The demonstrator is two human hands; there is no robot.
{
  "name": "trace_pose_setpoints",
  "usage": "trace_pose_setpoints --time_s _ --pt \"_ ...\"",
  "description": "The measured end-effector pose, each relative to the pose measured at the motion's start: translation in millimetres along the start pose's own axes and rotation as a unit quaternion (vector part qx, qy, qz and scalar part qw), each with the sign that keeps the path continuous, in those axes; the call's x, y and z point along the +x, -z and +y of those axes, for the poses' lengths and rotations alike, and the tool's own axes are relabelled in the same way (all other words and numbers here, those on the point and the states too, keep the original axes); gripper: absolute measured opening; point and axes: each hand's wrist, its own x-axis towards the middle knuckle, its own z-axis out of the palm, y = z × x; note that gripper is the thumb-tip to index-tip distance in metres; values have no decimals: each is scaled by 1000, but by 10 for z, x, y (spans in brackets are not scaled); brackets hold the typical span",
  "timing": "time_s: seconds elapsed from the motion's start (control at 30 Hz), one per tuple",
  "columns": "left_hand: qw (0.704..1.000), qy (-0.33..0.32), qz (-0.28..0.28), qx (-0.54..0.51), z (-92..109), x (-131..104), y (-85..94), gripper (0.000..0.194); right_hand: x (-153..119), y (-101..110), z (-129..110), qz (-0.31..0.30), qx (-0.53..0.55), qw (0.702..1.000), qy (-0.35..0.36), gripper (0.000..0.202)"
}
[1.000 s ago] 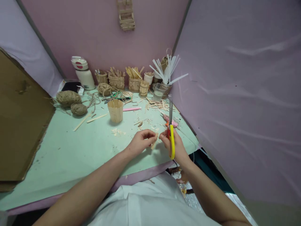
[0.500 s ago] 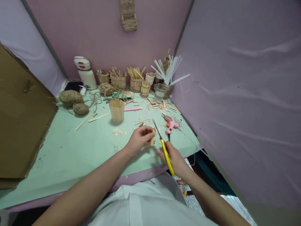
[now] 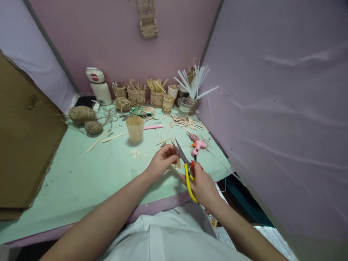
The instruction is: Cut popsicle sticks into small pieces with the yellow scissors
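Observation:
My left hand (image 3: pixel 164 158) pinches a short, flat wooden strip (image 3: pixel 178 162) above the front of the table. Scissors (image 3: pixel 187 181) with yellow handles are in my right hand (image 3: pixel 202 183), their blades pointing up and away, right beside the strip. The blades stand slightly apart; whether they touch the wood I cannot tell. Part of the strip is hidden behind my left fingers and the blades. Beyond my left hand, a cup made of pale wooden strips (image 3: pixel 135 129) stands upright on the table.
A pink glue gun (image 3: pixel 199 144) lies right of the scissors, its cord trailing. Thin wooden sticks (image 3: pixel 187 122) are scattered behind it. Twine balls (image 3: pixel 82 114) sit at the left, near a white bottle (image 3: pixel 101 90). Stick-filled holders (image 3: pixel 136 95) line the back wall. Cardboard (image 3: pixel 29 137) stands at the left.
The scissors have turned and their blades have opened a little, moving closer to the strip. The strip has tipped slightly in my left hand, which stays almost in place.

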Motion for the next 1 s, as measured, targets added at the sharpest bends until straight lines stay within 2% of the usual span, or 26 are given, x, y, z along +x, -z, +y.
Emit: trace_pose_setpoints --time_s 1.0 --pt "1000 9 -24 0 -21 -11 8 19 -18 12 5 -11 -13 1000 -8 40"
